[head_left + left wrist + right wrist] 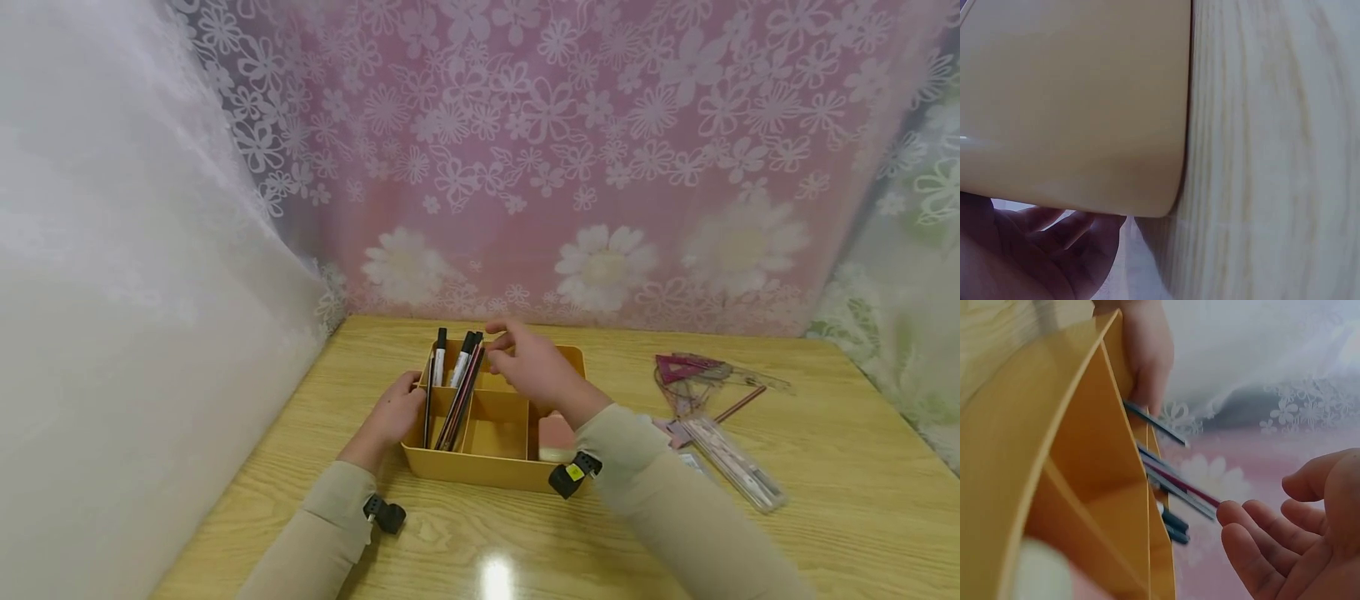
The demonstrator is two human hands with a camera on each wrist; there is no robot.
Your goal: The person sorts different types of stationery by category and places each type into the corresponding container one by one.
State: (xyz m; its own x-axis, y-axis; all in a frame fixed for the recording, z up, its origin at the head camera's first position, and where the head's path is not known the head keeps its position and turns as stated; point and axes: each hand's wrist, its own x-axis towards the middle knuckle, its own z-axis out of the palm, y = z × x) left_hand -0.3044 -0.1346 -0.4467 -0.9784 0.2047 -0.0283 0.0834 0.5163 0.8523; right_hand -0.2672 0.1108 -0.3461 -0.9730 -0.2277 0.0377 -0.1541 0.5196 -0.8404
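Observation:
A yellow compartment organizer (495,472) stands on the wooden table. My left hand (393,412) grips its left wall, the thumb at the rim and the fingers along the outside, as the left wrist view shows of the fingers (1075,240). Several dark pencils (460,404) lean upright in the front left compartment. Black-capped white markers (440,357) stand in the back left one. Over the organizer's back part, my right hand (536,362) holds nothing, its fingers loosely bent close by the pencil tops (1200,494). A pink and cream block (556,437) sits front right, partly covered by the right wrist.
On the table to the right lie purple and clear set squares (682,368), a loose pencil (740,404) and a clear pencil case (735,467). A pink floral curtain (540,167) hangs behind the table, and a white sheet (150,292) at the left.

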